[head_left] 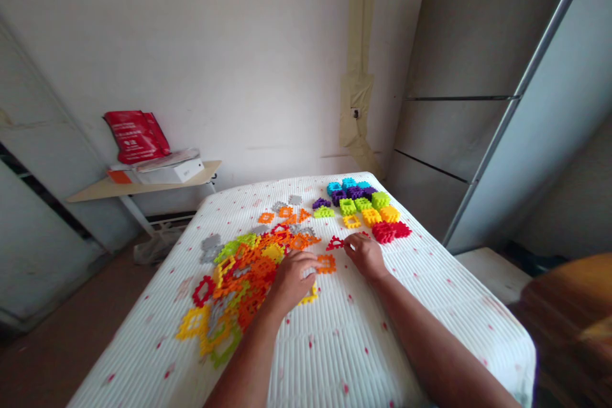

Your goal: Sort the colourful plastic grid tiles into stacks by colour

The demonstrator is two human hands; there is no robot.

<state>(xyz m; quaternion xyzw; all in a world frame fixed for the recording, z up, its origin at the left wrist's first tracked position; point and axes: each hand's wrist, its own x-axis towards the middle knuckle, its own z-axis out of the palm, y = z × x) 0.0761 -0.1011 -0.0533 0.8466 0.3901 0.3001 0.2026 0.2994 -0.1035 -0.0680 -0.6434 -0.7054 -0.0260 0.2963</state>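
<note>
My right hand [367, 256] is closed, its fingertips pinched at the right tip of a red triangular interlocking tile [335, 243]. A little more red shows behind its knuckles, mostly hidden. My left hand [295, 275] hovers or rests at the right edge of a mixed heap of interlocking tiles [258, 274], with thumb and fingers apart. Just beyond its fingertips lies an orange square-framed tile [326, 264]. A yellow tile [310, 294] is partly covered by this hand. Whether the left fingers touch any tile cannot be made out.
Sorted stacks stand at the back right: blue [349, 183], purple [354, 192], green [380, 199], yellow [389, 214] and red [384, 232]. Loose grey tiles [210, 247] lie left of the heap. The table wears a white ribbed cover [325, 350]. A fridge [449, 108] stands right.
</note>
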